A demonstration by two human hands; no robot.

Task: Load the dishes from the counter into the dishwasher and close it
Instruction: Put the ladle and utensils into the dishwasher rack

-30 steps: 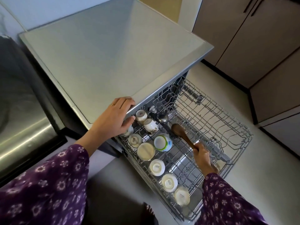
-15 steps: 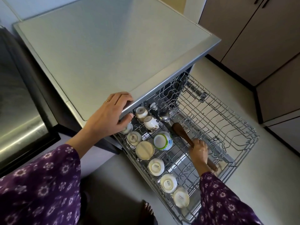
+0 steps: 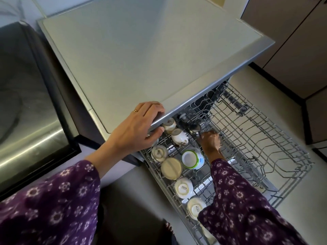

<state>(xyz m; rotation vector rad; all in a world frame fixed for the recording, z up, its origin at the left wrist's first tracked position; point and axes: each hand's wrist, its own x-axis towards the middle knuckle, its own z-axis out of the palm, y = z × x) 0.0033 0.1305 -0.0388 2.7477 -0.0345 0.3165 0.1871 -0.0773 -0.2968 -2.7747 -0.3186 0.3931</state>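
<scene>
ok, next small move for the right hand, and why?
Probably draw the right hand back out of the rack: it's low among the wires by the metal ladle, grip unclear, and no dishes show on the dishwasher top.

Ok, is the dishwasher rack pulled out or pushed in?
Pulled out. The rack juts well past the dishwasher front edge, over the floor, with upturned cups in it.

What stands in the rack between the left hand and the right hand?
Head view: a plain cup beside the left hand, which grips the top edge, then a floral cup, then a metal ladle at the right hand.
</scene>
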